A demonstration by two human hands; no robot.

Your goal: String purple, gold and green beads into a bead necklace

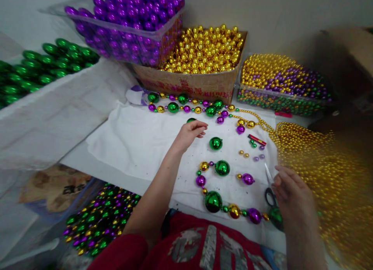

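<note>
My left hand (190, 132) reaches forward over the white cloth (131, 141), fingers curled and pinched near a green ball (191, 120) partly hidden behind them. A loose green ball (216, 143) lies just right of it. My right hand (287, 190) rests at the cloth's right edge, fingers closed by a pair of scissors (269, 184) whose blade pokes out above the fingers. A strand of green, gold and purple balls (221, 192) curves in front of me. A longer strand (192, 106) lies along the cloth's far edge.
A cardboard box of gold balls (204, 48) stands at the back, with a clear tub of purple balls (131, 17) at its left. Green balls (43, 65) fill a bin far left. Gold bead chains (320, 172) pile at right. A red lighter (257, 139) lies nearby.
</note>
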